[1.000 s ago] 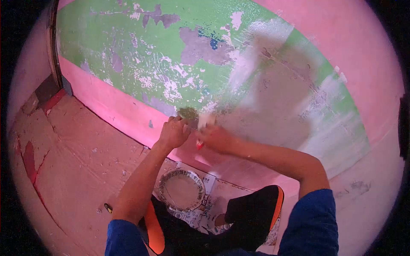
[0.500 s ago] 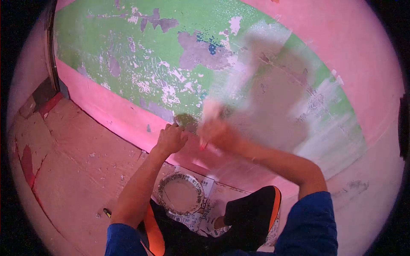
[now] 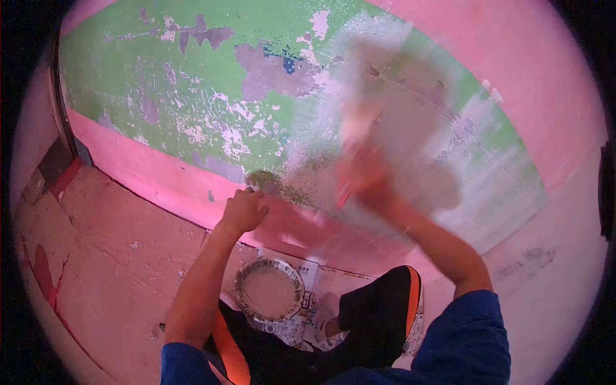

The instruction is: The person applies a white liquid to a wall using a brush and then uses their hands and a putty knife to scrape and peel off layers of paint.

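Up sweeps the right hand (image 3: pixel 369 183), gripping a red-handled putty knife (image 3: pixel 350 151) blade-up on the grey plaster patch (image 3: pixel 417 151); the clenched left hand (image 3: pixel 244 210) sits lower-left.

Strong pink-magenta cast over everything, and the colours are off. Light is soft and even, with no hard shadows; the source is not visible. Far wall (image 3: pixel 192 77) is well lit, washing out to flat pink on the right. Small bright patch low on the wall, just right of the left hand (image 3: pixel 244 210). Right hand (image 3: pixel 362 176) is a heavy motion smear with no edges readable. Left hand and plate (image 3: pixel 240 282) are fairly sharp. Near dark clothing (image 3: pixel 372 314) is crushed to black. Fisheye view: floor (image 3: pixel 115 256) and wall lines bow, and the corners are black.
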{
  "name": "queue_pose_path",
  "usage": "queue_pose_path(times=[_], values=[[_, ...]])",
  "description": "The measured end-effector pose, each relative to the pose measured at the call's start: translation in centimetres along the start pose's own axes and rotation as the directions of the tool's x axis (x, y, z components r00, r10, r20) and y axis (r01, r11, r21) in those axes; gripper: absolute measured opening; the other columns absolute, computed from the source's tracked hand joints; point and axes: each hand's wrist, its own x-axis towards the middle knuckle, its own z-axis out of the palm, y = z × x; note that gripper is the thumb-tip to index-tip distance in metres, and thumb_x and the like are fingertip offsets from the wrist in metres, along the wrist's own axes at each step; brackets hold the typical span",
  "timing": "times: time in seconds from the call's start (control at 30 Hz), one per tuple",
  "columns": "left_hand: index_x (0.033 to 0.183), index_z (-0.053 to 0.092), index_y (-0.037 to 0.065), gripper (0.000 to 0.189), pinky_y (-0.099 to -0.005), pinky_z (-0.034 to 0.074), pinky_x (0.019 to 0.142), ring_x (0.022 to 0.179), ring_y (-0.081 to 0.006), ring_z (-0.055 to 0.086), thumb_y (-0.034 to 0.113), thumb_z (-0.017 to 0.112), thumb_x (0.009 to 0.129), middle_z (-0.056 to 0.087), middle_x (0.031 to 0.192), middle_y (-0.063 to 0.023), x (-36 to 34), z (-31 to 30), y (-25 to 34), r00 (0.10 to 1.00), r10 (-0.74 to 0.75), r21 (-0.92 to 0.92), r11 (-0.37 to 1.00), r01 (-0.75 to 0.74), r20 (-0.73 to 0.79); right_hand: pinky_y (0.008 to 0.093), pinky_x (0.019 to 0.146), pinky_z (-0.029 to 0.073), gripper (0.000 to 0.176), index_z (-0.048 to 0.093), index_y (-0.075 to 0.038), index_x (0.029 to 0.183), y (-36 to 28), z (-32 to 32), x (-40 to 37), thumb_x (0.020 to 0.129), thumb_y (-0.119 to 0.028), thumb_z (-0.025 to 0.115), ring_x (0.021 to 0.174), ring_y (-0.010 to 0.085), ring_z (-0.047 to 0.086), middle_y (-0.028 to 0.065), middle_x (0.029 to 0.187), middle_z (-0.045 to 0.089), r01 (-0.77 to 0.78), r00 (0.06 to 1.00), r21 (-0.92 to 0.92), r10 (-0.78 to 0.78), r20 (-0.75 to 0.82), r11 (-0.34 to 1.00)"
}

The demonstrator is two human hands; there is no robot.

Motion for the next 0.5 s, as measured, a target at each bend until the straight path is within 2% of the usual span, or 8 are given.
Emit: queue_pose_path(times=[0.1,0.17,0.23,0.3,0.37,0.43,0.47,0.5], values=[[0.099,0.054,0.005,0.036,-0.042,0.041,0.077,0.09,-0.0331,0.049,0.029,0.055,0.074,0.053,0.097,-0.0157,0.0,-0.2,1.4,0.997,-0.007,0.057,0.998,0.003,0.075,0.0382,0.073,0.043,0.01,0.055,-0.006,0.075,-6.8,2.1,-5.0,0.07,-0.014,0.054,0.075,0.0273,0.054,0.0121,0.081,0.056,0.066,0.958,0.413,-0.174,0.229,0.908],[0.099,0.054,0.006,0.035,-0.0433,0.041,0.077,0.092,-0.0333,0.049,0.029,0.055,0.073,0.052,0.099,-0.0154,-0.2,0.2,1.5,0.995,0.011,0.039,0.999,-0.015,0.098,0.0356,0.066,0.043,0.008,0.053,-0.006,0.069,-4.9,3.7,-5.3,0.065,-0.012,0.058,0.067,0.0237,0.053,0.0089,0.075,0.055,-0.223,0.926,0.822,-0.149,0.346,0.523],[0.098,0.054,0.006,0.034,-0.0437,0.041,0.077,0.093,-0.0337,0.048,0.029,0.055,0.073,0.052,0.101,-0.0157,0.0,0.8,1.2,0.994,0.061,0.004,0.998,-0.061,0.088,0.0341,0.061,0.042,0.009,0.05,-0.005,0.066,2.4,-1.5,0.4,0.063,-0.008,0.059,0.066,0.0245,0.052,0.0083,0.072,0.054,-0.552,0.832,0.731,0.216,0.51,0.401],[0.097,0.054,0.005,0.034,-0.0424,0.042,0.077,0.092,-0.0341,0.048,0.029,0.055,0.073,0.052,0.1,-0.0164,0.5,1.4,0.6,0.991,0.113,0.0,0.994,-0.113,0.073,0.0317,0.059,0.042,0.005,0.051,-0.001,0.072,9.9,-7.1,4.1,0.069,-0.004,0.054,0.065,0.026,0.053,0.0103,0.072,0.054,-0.097,0.985,0.479,0.152,-0.079,0.873],[0.096,0.054,0.005,0.034,-0.042,0.042,0.077,0.092,-0.0342,0.049,0.029,0.055,0.073,0.052,0.1,-0.0166,0.6,1.6,1.1,0.985,0.145,0.007,0.989,-0.146,0.091,0.0363,0.062,0.041,0.022,0.052,-0.006,0.081,17.0,-11.4,4.6,0.06,-0.004,0.058,0.069,0.0291,0.05,0.0114,0.07,0.05,-0.131,0.911,0.289,0.23,-0.342,0.948],[0.097,0.054,0.005,0.034,-0.0425,0.042,0.077,0.092,-0.0342,0.049,0.029,0.056,0.072,0.053,0.099,-0.0169,0.5,1.3,1.2,0.99,0.114,0.011,0.993,-0.115,0.088,0.0341,0.066,0.044,0.009,0.056,-0.006,0.081,18.4,-13.0,1.5,0.072,-0.007,0.055,0.074,0.0224,0.054,0.0097,0.081,0.056,-0.407,0.886,-0.039,0.384,-0.258,0.913],[0.097,0.054,0.005,0.034,-0.0425,0.042,0.077,0.092,-0.0342,0.049,0.029,0.056,0.072,0.053,0.099,-0.0169,0.5,1.6,1.4,0.988,0.125,0.011,0.992,-0.126,0.086,0.0343,0.07,0.044,0.011,0.056,-0.007,0.084,17.1,-11.8,-1.0,0.073,-0.007,0.054,0.078,0.0223,0.054,0.009,0.085,0.056,-0.282,0.959,-0.243,0.268,-0.089,0.928],[0.098,0.054,0.004,0.035,-0.0421,0.042,0.077,0.092,-0.0341,0.049,0.028,0.057,0.072,0.053,0.099,-0.0173,0.7,2.0,1.6,0.986,0.137,0.011,0.99,-0.139,0.09,0.0343,0.073,0.044,0.013,0.056,-0.008,0.086,14.8,-10.0,-4.3,0.073,-0.008,0.053,0.081,0.0225,0.054,0.0086,0.087,0.056,-0.285,0.958,-0.083,0.28,-0.064,0.955]])
